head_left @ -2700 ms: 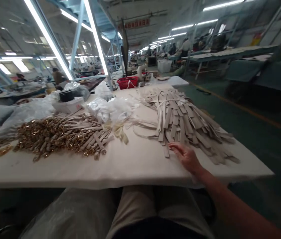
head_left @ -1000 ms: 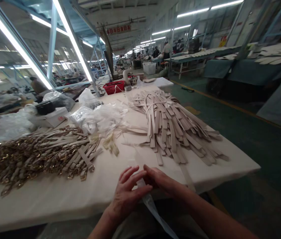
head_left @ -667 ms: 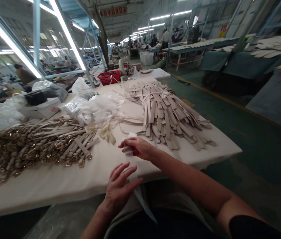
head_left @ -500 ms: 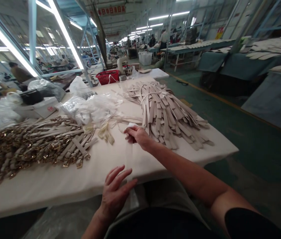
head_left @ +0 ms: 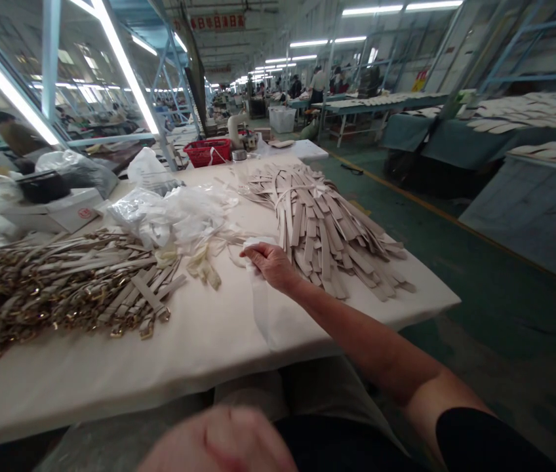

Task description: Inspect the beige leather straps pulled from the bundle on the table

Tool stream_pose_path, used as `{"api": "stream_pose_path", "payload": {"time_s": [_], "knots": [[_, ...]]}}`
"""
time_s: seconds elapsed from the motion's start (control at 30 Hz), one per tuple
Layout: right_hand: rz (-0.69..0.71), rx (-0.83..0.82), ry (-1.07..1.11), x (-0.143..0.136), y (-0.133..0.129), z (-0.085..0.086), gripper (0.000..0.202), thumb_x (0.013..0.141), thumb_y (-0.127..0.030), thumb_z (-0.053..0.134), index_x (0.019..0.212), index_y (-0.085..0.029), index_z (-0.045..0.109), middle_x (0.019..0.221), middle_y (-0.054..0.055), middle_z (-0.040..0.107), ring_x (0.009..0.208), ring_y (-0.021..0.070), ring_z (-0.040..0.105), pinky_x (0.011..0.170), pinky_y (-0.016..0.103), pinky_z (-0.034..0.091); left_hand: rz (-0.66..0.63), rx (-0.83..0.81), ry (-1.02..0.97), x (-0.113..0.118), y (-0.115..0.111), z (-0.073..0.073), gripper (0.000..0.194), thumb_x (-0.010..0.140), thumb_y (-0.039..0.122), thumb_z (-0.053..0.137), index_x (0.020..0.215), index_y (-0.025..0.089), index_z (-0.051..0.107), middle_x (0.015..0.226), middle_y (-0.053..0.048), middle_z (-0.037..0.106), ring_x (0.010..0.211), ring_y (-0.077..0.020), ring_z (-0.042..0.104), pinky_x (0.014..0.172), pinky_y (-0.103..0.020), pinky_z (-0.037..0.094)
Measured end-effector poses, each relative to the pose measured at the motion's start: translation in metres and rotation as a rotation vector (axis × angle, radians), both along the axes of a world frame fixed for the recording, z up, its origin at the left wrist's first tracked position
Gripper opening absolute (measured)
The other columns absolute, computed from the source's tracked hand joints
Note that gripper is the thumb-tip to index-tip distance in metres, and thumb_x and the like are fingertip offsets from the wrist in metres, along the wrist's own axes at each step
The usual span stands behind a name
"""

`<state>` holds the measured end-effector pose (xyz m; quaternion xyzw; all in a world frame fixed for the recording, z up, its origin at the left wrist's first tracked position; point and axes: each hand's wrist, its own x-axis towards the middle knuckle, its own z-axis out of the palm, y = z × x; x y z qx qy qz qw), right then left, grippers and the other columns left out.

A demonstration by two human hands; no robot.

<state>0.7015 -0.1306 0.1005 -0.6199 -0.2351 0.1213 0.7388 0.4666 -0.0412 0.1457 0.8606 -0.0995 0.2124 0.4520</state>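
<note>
While the right hand [head_left: 271, 262] pinches the far end of a clear sleeve [head_left: 261, 305], that sleeve lies flat on the table [head_left: 199, 341], its long axis running from the grip back toward the near edge. Strap pile [head_left: 327, 226] sits just right of the hand, buckled straps [head_left: 61, 288] well left. Left hand [head_left: 219, 442] is a blur at the bottom (open or closed, cannot tell), so the right is plainly nearer.

clear plastic sleeve [head_left: 261, 305]: thin, flat on white table, far end pinched, near end toward table edge.
</note>
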Motion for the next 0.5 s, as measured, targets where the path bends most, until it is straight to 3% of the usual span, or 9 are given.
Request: {"api": "stream_pose_path", "payload": {"time_s": [0.07,0.13,0.23,0.37,0.5], "knots": [[0.000,-0.018,-0.062,-0.001,-0.004,0.002,0.030,0.080,-0.043,0.066,0.081,-0.013,0.072,0.052,-0.007,0.050,0.041,0.0053,0.041,0.038,0.018,0.028,0.137,-0.257,-0.015,0.030,0.002,-0.011,0.034,0.085,0.053,0.056,0.064,0.028,0.066,0.063,-0.003,0.063,0.069,-0.0217,0.065,0.071,-0.033,0.057],[0.000,-0.041,-0.122,0.000,-0.006,0.003,0.029,0.082,-0.041,0.064,0.083,-0.014,0.072,0.052,-0.007,0.050,0.042,0.0057,0.042,0.039,0.018,0.029,0.174,-0.624,0.061,0.066,0.003,-0.026,0.018,0.076,0.040,0.073,0.080,0.023,0.068,0.080,-0.004,0.069,0.082,-0.0198,0.066,0.078,-0.032,0.054],[-0.004,-0.097,-0.190,0.002,-0.005,0.002,0.022,0.085,-0.034,0.063,0.084,-0.014,0.073,0.050,-0.007,0.050,0.044,0.0061,0.046,0.041,0.017,0.032,0.080,-0.949,0.342,0.107,-0.001,-0.053,0.035,0.064,0.035,0.083,0.092,0.019,0.069,0.088,-0.004,0.070,0.081,-0.0160,0.064,0.074,-0.026,0.051],[-0.016,-0.205,-0.191,0.010,-0.003,-0.002,0.019,0.087,-0.028,0.060,0.087,-0.014,0.074,0.046,-0.008,0.048,0.040,0.0066,0.046,0.039,0.016,0.033,0.053,-1.138,0.476,0.118,-0.010,-0.077,0.032,0.058,0.035,0.088,0.073,0.015,0.068,0.068,0.003,0.063,0.060,-0.0076,0.055,0.062,-0.019,0.045],[-0.039,-0.241,-0.158,0.018,-0.003,-0.007,0.017,0.087,-0.024,0.060,0.087,-0.014,0.074,0.044,-0.009,0.045,0.037,0.0057,0.043,0.037,0.015,0.031,0.058,-1.210,0.550,0.107,-0.017,-0.083,0.036,0.052,0.035,0.091,0.071,0.015,0.067,0.062,0.004,0.061,0.053,-0.0068,0.052,0.054,-0.018,0.043]]}}
